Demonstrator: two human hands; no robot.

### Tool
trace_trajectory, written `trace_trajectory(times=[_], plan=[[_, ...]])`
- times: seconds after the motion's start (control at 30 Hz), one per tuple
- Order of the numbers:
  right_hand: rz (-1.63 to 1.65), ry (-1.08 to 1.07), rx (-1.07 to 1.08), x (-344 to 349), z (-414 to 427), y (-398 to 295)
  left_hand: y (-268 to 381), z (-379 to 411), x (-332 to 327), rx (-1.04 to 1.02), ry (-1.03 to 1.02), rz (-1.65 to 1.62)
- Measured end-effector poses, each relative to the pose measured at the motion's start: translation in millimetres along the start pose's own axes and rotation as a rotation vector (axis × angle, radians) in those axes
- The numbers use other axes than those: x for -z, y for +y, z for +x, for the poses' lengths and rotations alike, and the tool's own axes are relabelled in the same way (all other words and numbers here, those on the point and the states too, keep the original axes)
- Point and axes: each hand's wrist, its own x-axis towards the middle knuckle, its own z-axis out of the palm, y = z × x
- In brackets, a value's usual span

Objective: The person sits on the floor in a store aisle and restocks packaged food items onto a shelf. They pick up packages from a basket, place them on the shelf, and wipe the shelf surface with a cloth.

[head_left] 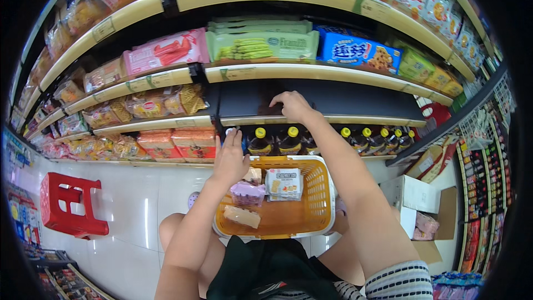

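My left hand point(231, 159) reaches over the left end of the basket to the lowest shelf. Its fingers lie close together at a white-capped bottle point(230, 131) with some blue showing beside it; whether they grip it is hidden. My right hand point(295, 106) is at the dark grey shelf board point(354, 99) above the bottles, index finger extended leftward, with nothing visible in it. Between my knees stands a yellow plastic basket point(287, 218) with a white rim. Inside are white biscuit packs point(284, 183), a purple packet point(247, 194) and a beige packet point(242, 216).
Yellow-capped dark bottles point(290, 141) line the bottom shelf, beside red-and-orange packs point(193, 143). Green packs point(266, 46) and blue cookie packs point(359, 52) sit one shelf higher than my right hand. A red plastic stool point(70, 206) stands left; an open cardboard box point(446, 212) lies right.
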Motion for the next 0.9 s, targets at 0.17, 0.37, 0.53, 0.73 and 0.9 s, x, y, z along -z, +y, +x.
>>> trace_trajectory(times=[0.17,0.37,0.53,0.73,0.9], plan=[[-0.066,-0.014,-0.105,31,-36,51,14,-3,-2,-0.036,-0.025,-0.055],[-0.323,-0.013,-0.287,67,-77,99,21,-11,-1,-0.047,-0.078,-0.054],[-0.221,0.126,-0.490,103,-124,129,25,-14,1,-0.053,-0.111,-0.062],[0.790,0.293,-0.824,110,-207,123,36,-14,0,-0.082,-0.129,-0.147],[1.679,0.567,-0.934,94,-265,149,57,-4,-15,-0.155,-0.147,-0.310]])
